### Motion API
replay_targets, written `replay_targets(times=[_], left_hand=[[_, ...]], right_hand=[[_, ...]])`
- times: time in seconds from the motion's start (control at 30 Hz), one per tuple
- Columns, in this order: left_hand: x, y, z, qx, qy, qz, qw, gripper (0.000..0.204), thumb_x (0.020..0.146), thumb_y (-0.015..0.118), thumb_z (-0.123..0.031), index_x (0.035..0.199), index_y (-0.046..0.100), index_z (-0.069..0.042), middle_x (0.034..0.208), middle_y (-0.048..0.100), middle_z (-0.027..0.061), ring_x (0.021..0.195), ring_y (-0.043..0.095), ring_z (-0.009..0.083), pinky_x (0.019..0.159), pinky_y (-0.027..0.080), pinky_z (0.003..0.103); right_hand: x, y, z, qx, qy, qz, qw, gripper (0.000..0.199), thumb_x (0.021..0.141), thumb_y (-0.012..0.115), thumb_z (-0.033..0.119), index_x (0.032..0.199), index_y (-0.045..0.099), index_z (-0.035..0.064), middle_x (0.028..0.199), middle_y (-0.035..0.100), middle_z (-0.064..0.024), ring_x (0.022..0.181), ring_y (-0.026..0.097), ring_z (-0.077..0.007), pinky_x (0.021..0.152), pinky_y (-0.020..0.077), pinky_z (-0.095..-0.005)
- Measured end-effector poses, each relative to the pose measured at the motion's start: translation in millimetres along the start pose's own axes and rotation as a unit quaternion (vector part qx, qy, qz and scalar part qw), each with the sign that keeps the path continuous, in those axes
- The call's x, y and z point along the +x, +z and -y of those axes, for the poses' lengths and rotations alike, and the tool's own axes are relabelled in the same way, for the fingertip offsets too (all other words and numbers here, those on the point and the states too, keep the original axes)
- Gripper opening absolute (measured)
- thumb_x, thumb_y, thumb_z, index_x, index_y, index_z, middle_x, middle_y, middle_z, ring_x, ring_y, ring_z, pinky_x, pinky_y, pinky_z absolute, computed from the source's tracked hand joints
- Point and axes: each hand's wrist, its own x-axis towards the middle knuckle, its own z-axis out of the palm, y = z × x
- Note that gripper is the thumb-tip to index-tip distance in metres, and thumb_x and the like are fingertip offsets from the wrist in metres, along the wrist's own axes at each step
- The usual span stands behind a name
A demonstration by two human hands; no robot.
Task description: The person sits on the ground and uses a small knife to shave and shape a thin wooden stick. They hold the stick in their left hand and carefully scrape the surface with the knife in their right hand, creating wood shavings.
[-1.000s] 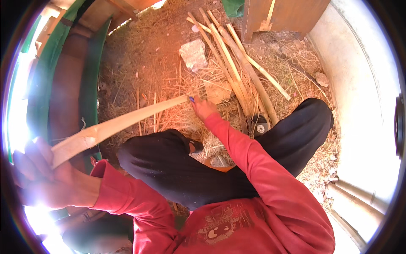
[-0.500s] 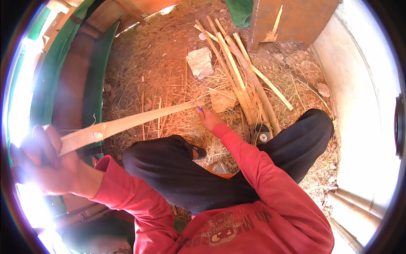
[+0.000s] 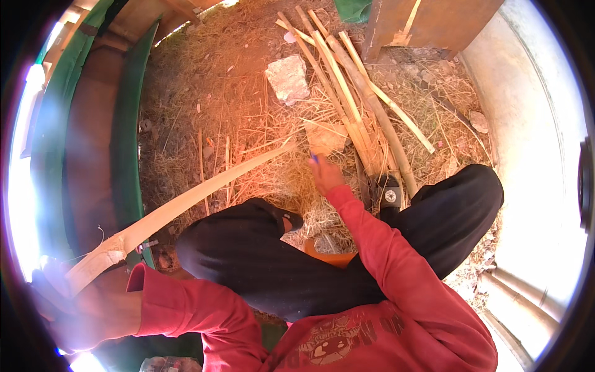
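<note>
A long, pale split bamboo strip slants from the lower left up toward the middle of the floor. My left hand, hazy in the glare, is closed round its near end. The strip's thin far end points toward my right hand, a little apart from it. My right hand's fingers are curled round a small blue object; only its tip shows, so its kind is unclear. Just beyond that hand lies a flat tan block in the straw.
Several bamboo poles and split lengths lie beyond my right foot. A pale stone sits left of them. A brown wooden panel stands at the back, a pale wall at right, and green sheeting at left.
My left hand has drawn back and down with the bamboo strip. My right hand has moved slightly right, away from the strip's far end. The view has shifted a little.
</note>
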Motion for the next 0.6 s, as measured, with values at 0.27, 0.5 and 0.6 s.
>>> replay_targets(times=[0.27, 0.5, 0.6], left_hand=[[-9.7, 6.5, -0.2, 0.054, 0.022, -0.053, 0.997, 0.019, 0.084, 0.045, -0.01, 0.065, 0.041, -0.01, 0.054, 0.032, -0.0001, 0.04, 0.026, 0.0096, 0.04, 0.019, 0.024], [-14.4, 35.9, 4.5, 0.146, 0.027, -0.148, 0.978, 0.021, 0.081, 0.044, -0.01, 0.062, 0.037, -0.012, 0.052, 0.029, -0.0003, 0.037, 0.023, 0.0089, 0.04, 0.017, 0.024], [-15.0, 30.0, 0.8, 0.169, 0.025, -0.186, 0.967, 0.021, 0.08, 0.043, -0.01, 0.061, 0.035, -0.013, 0.051, 0.027, -0.0003, 0.036, 0.022, 0.0085, 0.039, 0.016, 0.024]], right_hand=[[12.1, 18.6, 61.1, -0.105, -0.072, -0.004, 0.992, 0.033, 0.095, 0.046, 0.036, 0.1, 0.053, 0.0048, 0.063, 0.06, -0.0241, 0.062, 0.059, -0.0452, 0.062, 0.0482, -0.0523], [30.0, 44.9, 37.9, 0.031, -0.094, 0.068, 0.993, 0.037, 0.095, 0.045, 0.039, 0.099, 0.055, 0.0035, 0.069, 0.06, -0.0269, 0.067, 0.06, -0.0468, 0.066, 0.0488, -0.0526], [41.4, 27.2, 28.2, 0.041, -0.111, 0.096, 0.988, 0.039, 0.095, 0.044, 0.04, 0.1, 0.054, 0.0032, 0.072, 0.061, -0.0282, 0.071, 0.06, -0.0476, 0.066, 0.0491, -0.0527]])
